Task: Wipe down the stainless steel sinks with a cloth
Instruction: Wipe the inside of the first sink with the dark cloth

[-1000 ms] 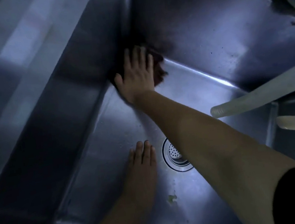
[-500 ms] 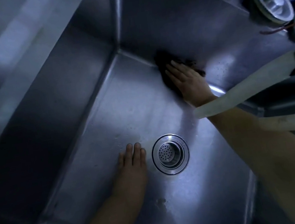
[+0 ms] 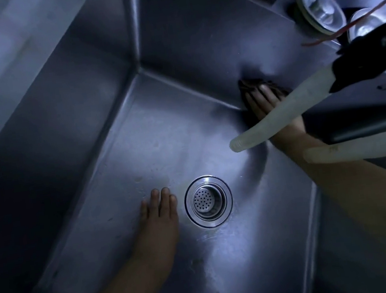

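Steel fills most of what we see: the sink (image 3: 135,134) is viewed from above in dim bluish light, its walls dark and streaked with reflections. Toward four o'clock from the far corner, our right hand (image 3: 264,102) lies flat, fingers straight, pressing a dark cloth (image 3: 246,86) where the floor meets the back wall. Only a ragged edge of the cloth shows past the fingertips; the rest is under the palm, and its colour is hard to make out. A pale hose (image 3: 280,119) crosses over the wrist from two o'clock, hiding the heel of the hand, and its far end disappears into something black and blurred that we cannot name. A second pale tube (image 3: 361,150) enters from three o'clock over the forearm and is cut off by the frame.

At about six o'clock from the middle, our left hand (image 3: 159,215) rests open on the sink floor, fingers together, holding nothing; its thumb side is lost in shadow. Just beside it, toward three o'clock, sits the round drain strainer (image 3: 208,201), apart from the fingers. At one o'clock, on the rim, shiny metal cups (image 3: 321,7) and thin reddish wires appear, partly cut off and too blurred to tell further.
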`<state>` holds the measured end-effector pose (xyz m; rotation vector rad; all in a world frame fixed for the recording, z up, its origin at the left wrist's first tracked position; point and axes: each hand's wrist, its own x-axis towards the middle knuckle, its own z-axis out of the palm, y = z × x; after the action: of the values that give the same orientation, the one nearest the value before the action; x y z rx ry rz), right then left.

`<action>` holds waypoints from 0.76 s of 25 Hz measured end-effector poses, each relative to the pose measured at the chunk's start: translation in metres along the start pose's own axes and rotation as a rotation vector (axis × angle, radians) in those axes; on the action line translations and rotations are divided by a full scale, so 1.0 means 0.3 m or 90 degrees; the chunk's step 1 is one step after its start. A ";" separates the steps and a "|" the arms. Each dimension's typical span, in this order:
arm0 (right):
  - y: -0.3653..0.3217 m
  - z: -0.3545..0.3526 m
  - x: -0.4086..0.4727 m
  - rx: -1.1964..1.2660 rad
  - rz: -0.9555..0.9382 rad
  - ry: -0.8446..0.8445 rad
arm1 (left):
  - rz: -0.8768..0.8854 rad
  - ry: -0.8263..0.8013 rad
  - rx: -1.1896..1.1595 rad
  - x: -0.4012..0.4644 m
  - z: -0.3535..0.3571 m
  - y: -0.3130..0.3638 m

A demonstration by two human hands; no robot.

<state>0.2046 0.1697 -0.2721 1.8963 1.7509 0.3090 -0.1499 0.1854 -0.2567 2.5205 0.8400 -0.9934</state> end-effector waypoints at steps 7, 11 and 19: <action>-0.185 -0.274 0.283 0.131 -0.005 0.270 | -0.012 -0.008 0.004 -0.010 -0.010 0.009; -0.109 -0.199 0.235 0.174 0.011 -0.061 | -0.023 -0.018 0.006 -0.014 -0.026 0.024; 0.079 -0.053 -0.137 0.164 0.172 -0.075 | -0.020 -0.008 0.011 -0.032 -0.038 0.040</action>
<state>0.2114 0.1328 -0.2386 2.2910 1.5165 0.0670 -0.1422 0.1775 -0.2410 2.5195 0.8725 -1.0299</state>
